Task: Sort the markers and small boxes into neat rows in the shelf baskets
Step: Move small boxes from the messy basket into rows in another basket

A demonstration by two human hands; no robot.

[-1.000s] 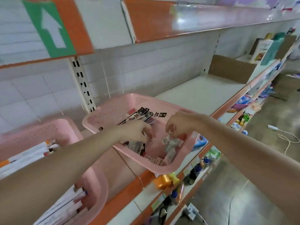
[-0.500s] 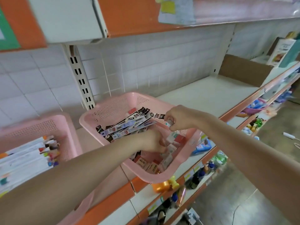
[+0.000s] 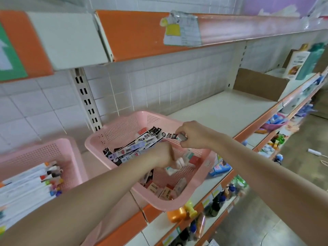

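Observation:
A pink basket point(image 3: 124, 126) sits on the shelf, its front corner past the shelf edge. Inside lie long black-and-white packets point(image 3: 134, 148) in a slanted row at the back and several small boxes point(image 3: 166, 190) at the front. My right hand point(image 3: 193, 134) is over the basket's right rim and pinches a small grey box point(image 3: 181, 137). My left hand point(image 3: 165, 155) is down in the middle of the basket, fingers curled among small white and red boxes point(image 3: 186, 159); what it holds is hidden. A second pink basket point(image 3: 46, 151) at the left holds white markers point(image 3: 30, 183) in rows.
The bare white shelf point(image 3: 221, 110) stretches right to a cardboard box point(image 3: 257, 86). An orange-edged upper shelf point(image 3: 159, 32) hangs overhead with a paper tag. Lower shelves hold bottles point(image 3: 177, 213) and assorted goods. Grey floor lies at the right.
The view tilted up. My right hand lifted from inside the basket toward its back right rim with a small box. My left hand moved deeper and to the right among the boxes.

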